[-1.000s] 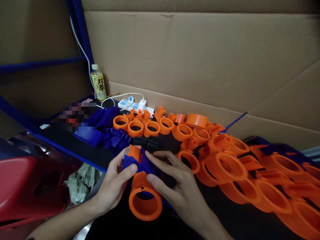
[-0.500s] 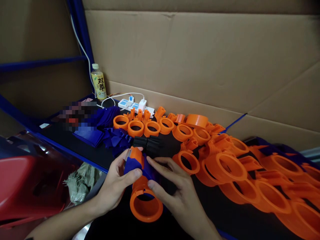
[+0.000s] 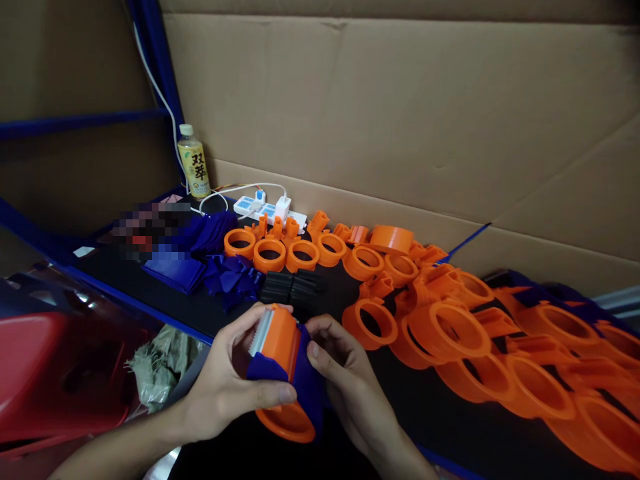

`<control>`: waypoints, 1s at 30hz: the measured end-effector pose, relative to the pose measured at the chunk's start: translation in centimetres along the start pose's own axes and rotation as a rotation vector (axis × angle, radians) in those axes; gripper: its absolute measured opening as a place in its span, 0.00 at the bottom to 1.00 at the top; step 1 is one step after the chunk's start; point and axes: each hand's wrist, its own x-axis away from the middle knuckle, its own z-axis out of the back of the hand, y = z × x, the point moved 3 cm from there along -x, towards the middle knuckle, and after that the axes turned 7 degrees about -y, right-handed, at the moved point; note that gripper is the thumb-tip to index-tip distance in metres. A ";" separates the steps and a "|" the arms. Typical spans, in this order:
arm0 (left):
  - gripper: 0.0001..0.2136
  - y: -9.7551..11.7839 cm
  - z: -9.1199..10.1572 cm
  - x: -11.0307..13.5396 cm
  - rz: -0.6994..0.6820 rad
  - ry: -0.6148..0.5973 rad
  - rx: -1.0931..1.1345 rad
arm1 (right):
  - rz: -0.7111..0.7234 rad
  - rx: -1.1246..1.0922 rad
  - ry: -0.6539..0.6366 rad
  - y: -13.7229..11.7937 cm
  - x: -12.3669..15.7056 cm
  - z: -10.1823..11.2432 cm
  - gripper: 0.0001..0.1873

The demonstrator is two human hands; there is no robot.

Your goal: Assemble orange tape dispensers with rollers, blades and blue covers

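Low in the middle, my left hand (image 3: 220, 387) is closed around an orange tape dispenser (image 3: 280, 343), its thumb across the front. A serrated metal blade (image 3: 260, 331) lines the dispenser's upper left edge, and a blue piece (image 3: 267, 367) covers part of its front. My right hand (image 3: 345, 373) pinches a blue side plate (image 3: 309, 383) against the dispenser's right side, thumb and curled fingers on its upper edge. The dispenser's orange ring (image 3: 287, 425) shows below, partly hidden by the plate and the left hand.
Many orange dispenser bodies (image 3: 459, 333) cover the table's right side. Beyond my hands lie black ribbed parts (image 3: 290, 287), small blue parts (image 3: 231, 277) and flat blue plates (image 3: 175, 270). A power strip (image 3: 270, 212) and bottle (image 3: 194, 162) stand behind; a red plastic seat (image 3: 55, 373) is lower left.
The dispenser has turned, so its blade and orange top show more and its ring shows less. My right hand's fingers have curled closer around the blue side plate.
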 end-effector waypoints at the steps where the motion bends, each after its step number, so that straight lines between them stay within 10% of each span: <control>1: 0.32 -0.2 0.3 0.0 -0.013 -0.010 0.004 | -0.017 -0.041 -0.001 0.1 0.0 -0.2 0.13; 11: 0.31 0.2 0.3 -0.3 -0.033 -0.057 -0.020 | -0.017 -0.080 0.000 0.9 0.0 -0.3 0.15; 16: 0.29 0.2 -0.2 0.1 0.056 0.100 0.036 | 0.256 0.577 0.081 -0.6 1.6 0.1 0.12; 22: 0.22 -1.8 0.1 -0.2 0.074 0.294 0.186 | 0.670 1.441 0.110 0.7 5.5 -1.7 0.55; 26: 0.24 -2.5 -0.6 -0.5 0.094 0.252 0.205 | 0.631 1.540 0.115 -0.5 6.0 -1.7 0.54; 30: 0.31 -1.2 -1.4 -0.8 -0.026 0.088 0.270 | 0.411 1.424 0.185 -7.2 7.1 2.2 0.45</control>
